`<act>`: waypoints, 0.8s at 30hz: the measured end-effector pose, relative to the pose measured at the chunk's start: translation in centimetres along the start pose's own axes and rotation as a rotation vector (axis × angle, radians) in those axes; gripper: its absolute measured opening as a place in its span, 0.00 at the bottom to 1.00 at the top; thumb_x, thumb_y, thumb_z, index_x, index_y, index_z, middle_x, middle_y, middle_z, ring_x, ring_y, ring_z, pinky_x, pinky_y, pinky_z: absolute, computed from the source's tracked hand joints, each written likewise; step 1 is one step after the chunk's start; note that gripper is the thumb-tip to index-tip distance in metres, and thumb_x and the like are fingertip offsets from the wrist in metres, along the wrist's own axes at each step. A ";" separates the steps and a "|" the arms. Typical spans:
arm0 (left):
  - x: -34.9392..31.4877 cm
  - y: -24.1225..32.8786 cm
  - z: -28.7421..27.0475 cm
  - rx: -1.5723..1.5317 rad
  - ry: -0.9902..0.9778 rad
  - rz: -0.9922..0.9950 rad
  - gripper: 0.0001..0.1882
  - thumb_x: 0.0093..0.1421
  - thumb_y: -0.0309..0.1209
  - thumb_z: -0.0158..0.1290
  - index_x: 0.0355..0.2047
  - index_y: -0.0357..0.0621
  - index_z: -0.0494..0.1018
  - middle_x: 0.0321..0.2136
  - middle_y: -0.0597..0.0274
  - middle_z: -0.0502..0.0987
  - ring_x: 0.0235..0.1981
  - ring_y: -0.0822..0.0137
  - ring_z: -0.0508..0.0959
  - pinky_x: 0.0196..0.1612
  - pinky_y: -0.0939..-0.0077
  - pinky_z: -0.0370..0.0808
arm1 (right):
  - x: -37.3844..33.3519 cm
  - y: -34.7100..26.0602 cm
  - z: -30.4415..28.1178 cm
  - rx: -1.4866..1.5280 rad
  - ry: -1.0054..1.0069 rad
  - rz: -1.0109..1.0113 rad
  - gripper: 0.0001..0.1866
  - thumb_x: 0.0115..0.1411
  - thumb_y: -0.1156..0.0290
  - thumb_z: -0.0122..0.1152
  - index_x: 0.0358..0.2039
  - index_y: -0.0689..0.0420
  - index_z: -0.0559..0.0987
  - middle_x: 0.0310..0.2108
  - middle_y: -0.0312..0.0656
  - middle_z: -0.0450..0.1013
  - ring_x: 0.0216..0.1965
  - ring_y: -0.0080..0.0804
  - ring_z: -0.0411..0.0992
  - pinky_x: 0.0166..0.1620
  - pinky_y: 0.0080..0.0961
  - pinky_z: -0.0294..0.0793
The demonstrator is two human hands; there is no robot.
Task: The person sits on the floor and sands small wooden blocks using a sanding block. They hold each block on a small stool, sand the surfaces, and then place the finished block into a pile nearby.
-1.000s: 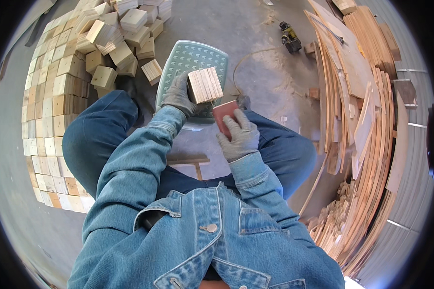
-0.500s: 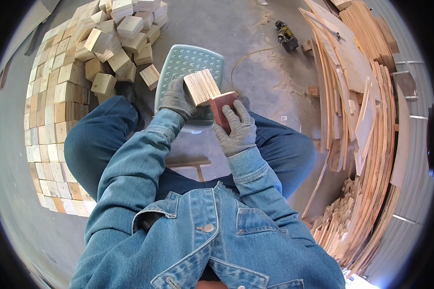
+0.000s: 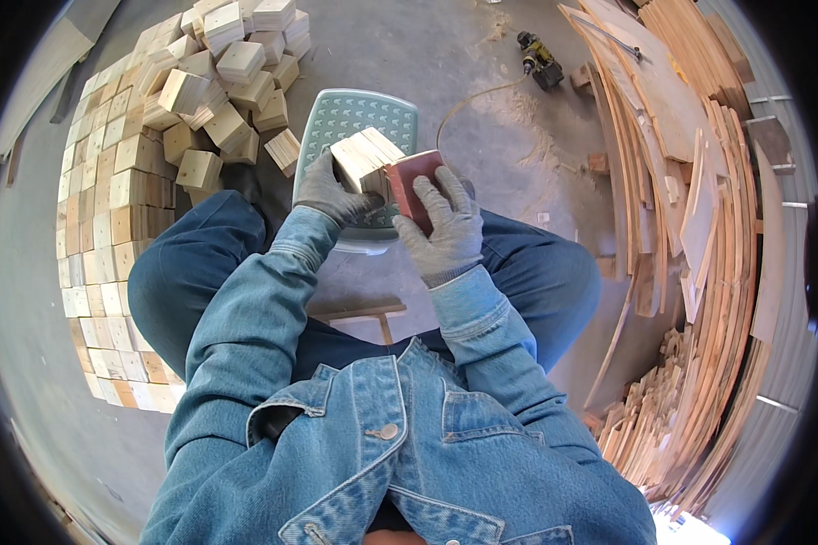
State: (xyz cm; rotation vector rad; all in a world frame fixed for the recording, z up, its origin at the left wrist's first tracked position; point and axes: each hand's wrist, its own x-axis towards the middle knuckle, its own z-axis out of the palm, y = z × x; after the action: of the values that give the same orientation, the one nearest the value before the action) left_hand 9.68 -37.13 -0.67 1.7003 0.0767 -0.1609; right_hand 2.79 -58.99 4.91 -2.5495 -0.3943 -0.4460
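Note:
Between my knees, over a pale green plastic stool [image 3: 362, 109], my gloved left hand [image 3: 332, 193] is closed around a light wooden block [image 3: 364, 156]. The block is tilted, and its layered edges show. My gloved right hand [image 3: 445, 222] grips a dark red sanding block [image 3: 415, 186], fingers on its broad face and thumb along the near side. One end of the sanding block meets the right side of the wooden block. My left palm and part of the wooden block's underside are hidden.
Neatly stacked wooden blocks [image 3: 100, 236] line the left, with a loose heap of blocks [image 3: 241, 64] beyond them. A yellow and black cordless drill [image 3: 541, 62] lies on the floor at the far right. Plywood sheets and boards [image 3: 723, 227] lean along the right.
Both hands have shifted slightly left with the two blocks. The sanding block has turned and risen along the wooden block's right side, and the wooden block is tilted differently.

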 end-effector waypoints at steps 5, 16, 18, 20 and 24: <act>0.1 0.1 -0.3 0.032 -0.001 -0.012 0.51 0.35 0.40 0.82 0.60 0.39 0.72 0.55 0.53 0.82 0.57 0.62 0.82 0.61 0.67 0.79 | -0.5 0.0 0.4 -0.048 -0.088 0.015 0.33 0.53 0.59 0.78 0.61 0.48 0.82 0.67 0.55 0.69 0.59 0.58 0.72 0.61 0.55 0.73; 0.1 0.5 -0.8 0.134 0.002 -0.072 0.53 0.34 0.40 0.82 0.62 0.37 0.71 0.55 0.52 0.82 0.57 0.60 0.82 0.62 0.67 0.77 | 0.4 -0.3 0.2 0.054 0.041 -0.043 0.35 0.49 0.61 0.81 0.60 0.50 0.83 0.66 0.53 0.71 0.58 0.59 0.73 0.61 0.54 0.74; -0.1 0.3 -0.7 0.132 0.017 -0.051 0.52 0.35 0.38 0.82 0.62 0.37 0.72 0.55 0.53 0.83 0.56 0.61 0.82 0.62 0.67 0.78 | 0.4 -0.7 0.5 -0.009 -0.002 -0.068 0.34 0.50 0.61 0.80 0.59 0.49 0.83 0.67 0.52 0.70 0.58 0.58 0.73 0.60 0.53 0.74; 0.0 0.1 -0.8 0.127 0.012 -0.072 0.55 0.33 0.40 0.82 0.62 0.37 0.71 0.55 0.52 0.82 0.57 0.59 0.82 0.63 0.67 0.77 | -0.6 -0.5 0.9 -0.037 -0.073 -0.021 0.33 0.51 0.61 0.79 0.59 0.49 0.83 0.67 0.50 0.70 0.58 0.57 0.73 0.60 0.53 0.74; 0.4 -0.9 -1.0 0.080 -0.002 -0.080 0.55 0.32 0.42 0.83 0.62 0.38 0.71 0.55 0.52 0.82 0.58 0.58 0.81 0.63 0.67 0.77 | -1.9 0.2 0.4 -0.088 -0.165 0.062 0.31 0.51 0.61 0.78 0.58 0.49 0.84 0.67 0.49 0.70 0.57 0.57 0.73 0.60 0.52 0.75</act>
State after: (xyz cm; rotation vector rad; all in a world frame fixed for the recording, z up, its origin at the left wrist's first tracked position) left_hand 9.99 -36.08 -1.43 1.7778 0.1380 -0.2280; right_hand 1.18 -59.27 3.75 -2.6852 -0.3614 -0.2350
